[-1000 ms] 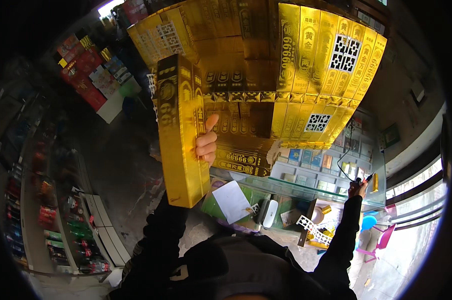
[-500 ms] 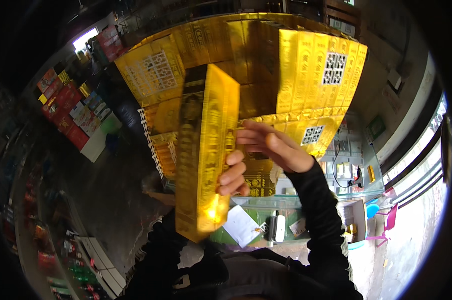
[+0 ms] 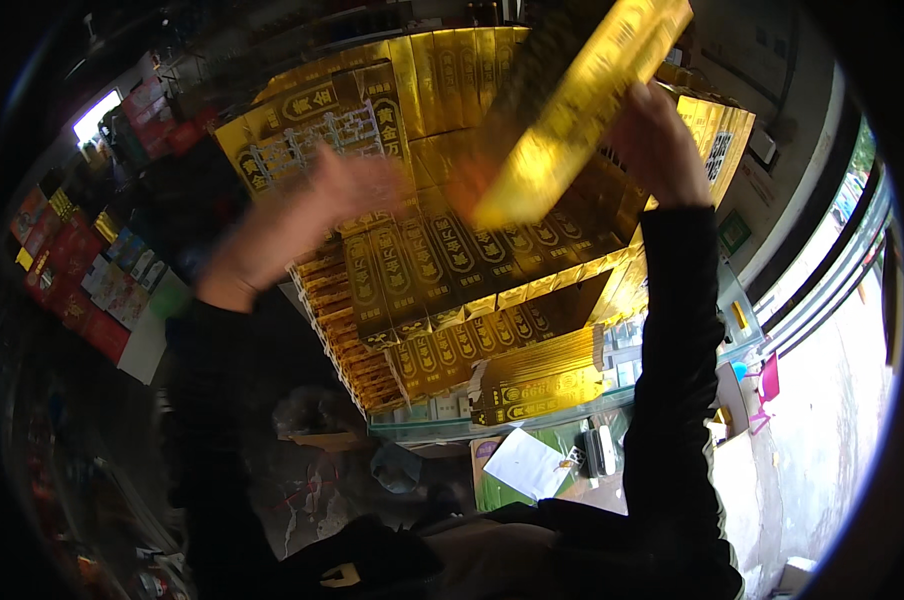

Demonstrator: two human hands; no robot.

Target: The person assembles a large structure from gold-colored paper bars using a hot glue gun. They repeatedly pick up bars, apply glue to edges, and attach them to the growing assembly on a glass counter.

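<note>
A long gold box [image 3: 584, 115], blurred by motion, is tilted in the air above a big stack of like gold boxes [image 3: 452, 262]. My right hand [image 3: 664, 140] grips its right side near the upper end; the box hides some of the fingers. My left hand [image 3: 352, 186] is apart from the box, above the left part of the stack, its fingers smeared by motion. Rows of gold boxes stand and lie in the stack, some bearing large black-and-white patterned squares. At its front edge lies a bundle of flat gold cartons [image 3: 537, 378].
The stack rests on a glass counter [image 3: 412, 432]. Below it are a white sheet [image 3: 528, 463] and a dark-and-white device [image 3: 600, 452] on a green surface. Red boxes [image 3: 77, 260] are piled at the left. A pink chair [image 3: 765, 390] stands at the right.
The gold box has moved up and to the right, from my left hand to my right. My left hand has swung up and left. The stack now shows more of its front rows.
</note>
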